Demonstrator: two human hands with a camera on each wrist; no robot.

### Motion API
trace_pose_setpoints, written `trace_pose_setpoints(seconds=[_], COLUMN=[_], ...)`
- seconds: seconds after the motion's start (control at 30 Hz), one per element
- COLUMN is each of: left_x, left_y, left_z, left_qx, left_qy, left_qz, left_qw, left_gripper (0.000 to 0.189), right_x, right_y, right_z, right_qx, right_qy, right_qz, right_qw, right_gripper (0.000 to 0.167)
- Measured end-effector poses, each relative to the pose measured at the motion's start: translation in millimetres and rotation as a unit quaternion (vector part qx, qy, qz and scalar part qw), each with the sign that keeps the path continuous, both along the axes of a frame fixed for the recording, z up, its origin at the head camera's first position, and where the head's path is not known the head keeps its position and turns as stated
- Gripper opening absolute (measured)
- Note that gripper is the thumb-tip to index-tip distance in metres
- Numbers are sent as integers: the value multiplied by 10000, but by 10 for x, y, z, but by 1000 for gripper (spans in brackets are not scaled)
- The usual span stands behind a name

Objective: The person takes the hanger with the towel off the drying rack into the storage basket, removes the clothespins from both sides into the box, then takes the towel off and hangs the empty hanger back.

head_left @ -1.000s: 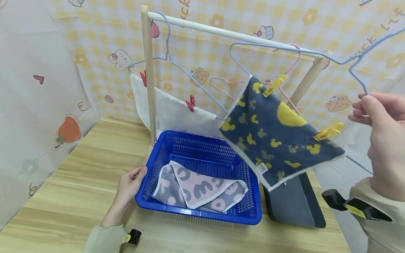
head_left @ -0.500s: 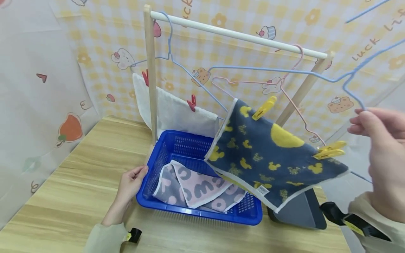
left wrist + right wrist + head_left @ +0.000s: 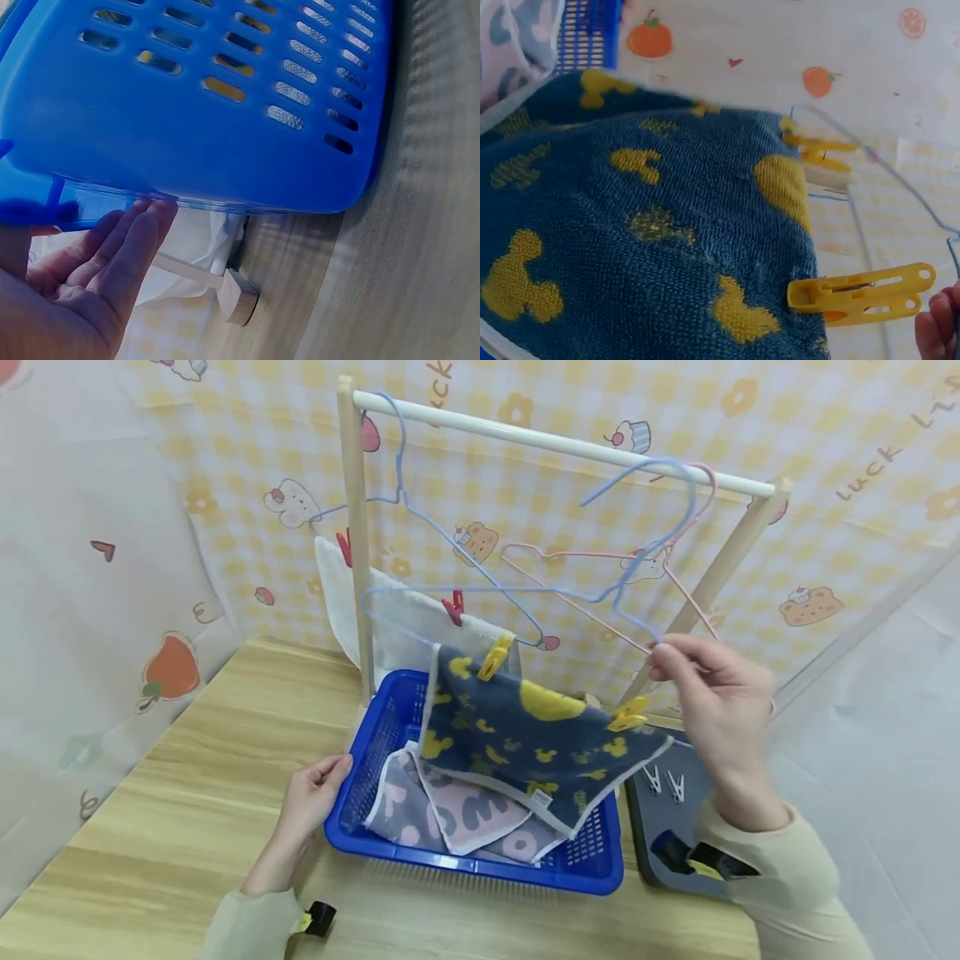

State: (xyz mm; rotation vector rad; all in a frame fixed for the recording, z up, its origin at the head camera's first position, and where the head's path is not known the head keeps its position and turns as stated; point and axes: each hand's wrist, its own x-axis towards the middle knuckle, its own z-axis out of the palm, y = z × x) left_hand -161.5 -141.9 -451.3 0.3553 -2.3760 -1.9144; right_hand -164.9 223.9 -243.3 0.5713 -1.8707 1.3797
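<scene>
The navy towel point(image 3: 517, 745) partly blocks the blue basket point(image 3: 465, 863) from above; the white rail point(image 3: 510, 433) lies free mid-span

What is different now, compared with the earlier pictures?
The right hand has carried the hanger with the dark towel leftward, now across the basket in the head view. Nothing was taken or released. The left hand still holds the basket; the pink towel stays inside.

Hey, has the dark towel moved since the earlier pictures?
Yes: the dark towel has moved left, judged against the fixed rack in the head view.
</scene>
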Motion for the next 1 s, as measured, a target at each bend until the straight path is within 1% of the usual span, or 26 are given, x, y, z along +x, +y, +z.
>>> trace_pose_setpoints(seconds=[0.07, 0.1, 0.13, 0.2, 0.3, 0.37, 0.43, 0.5, 0.57, 0.63, 0.67, 0.7, 0.77, 0.83, 0.87, 0.9, 0.93, 0.97, 1.0], left_x=[7, 10, 10, 8, -9, -25, -44, -51, -51, -47, -42, -39, -36, -32, -28, -24, -18, -14, -11], left_y=[-4, -8, -12, -30, -79, -118, -150, -168, -171, -162, -155, -152, -138, -133, -134, -133, -129, -125, -118], left_z=[-4, -6, -9, -13, 0, 25, 61, 114, 173, 234, 266, 289, 323, 335, 334, 331, 326, 319, 313], left_qx=[-2, -5, 14, -72, -245, -377, -416, -401, -300, 9, 232, 446, 1062, 1640, 1861, 2033, 2187, 2275, 2267], left_qy=[-18, -28, -31, -26, 138, 317, 573, 868, 1243, 1622, 1811, 1955, 2149, 2233, 2223, 2190, 2159, 2109, 2041], left_qz=[-76, -122, -182, -318, -639, -873, -1054, -1115, -1150, -1215, -1284, -1404, -1603, -1731, -1786, -1805, -1786, -1760, -1757], left_qw=[10000, 9999, 9998, 9995, 9976, 9950, 9919, 9892, 9851, 9793, 9748, 9696, 9575, 9451, 9402, 9371, 9347, 9342, 9360], left_gripper=[35, 35, 35, 36, 38, 43, 50, 54, 53, 50, 48, 47, 42, 35, 32, 29, 26, 24, 24], right_x=[-53, -77, -104, -144, -180, -182, -174, -169, -165, -165, -165, -163, -157, -146, -139, -128, -114, -98, -80], right_y=[-51, -71, -90, -123, -163, -182, -198, -214, -229, -239, -242, -244, -242, -233, -226, -217, -209, -199, -186], right_z=[-112, -167, -221, -319, -455, -541, -620, -693, -753, -807, -833, -854, -892, -930, -949, -969, -989, -1012, -1038], right_qx=[351, 429, 490, 487, 583, 771, 1011, 1202, 1311, 1435, 1489, 1537, 1622, 1675, 1704, 1744, 1781, 1814, 1845], right_qy=[-14, -34, -12, -150, -337, -413, -370, -280, -228, -185, -170, -180, -228, -347, -425, -511, -616, -738, -865], right_qz=[-90, -48, 19, 177, 249, 205, 185, 221, 296, 340, 350, 339, 284, 211, 171, 122, 89, 56, 1], right_qw=[9993, 9991, 9988, 9985, 9974, 9960, 9940, 9921, 9907, 9889, 9881, 9874, 9861, 9850, 9843, 9833, 9820, 9806, 9790], right_gripper=[5, 5, 5, 6, 7, 7, 8, 10, 11, 13, 14, 14, 15, 14, 14, 13, 12, 12, 11])
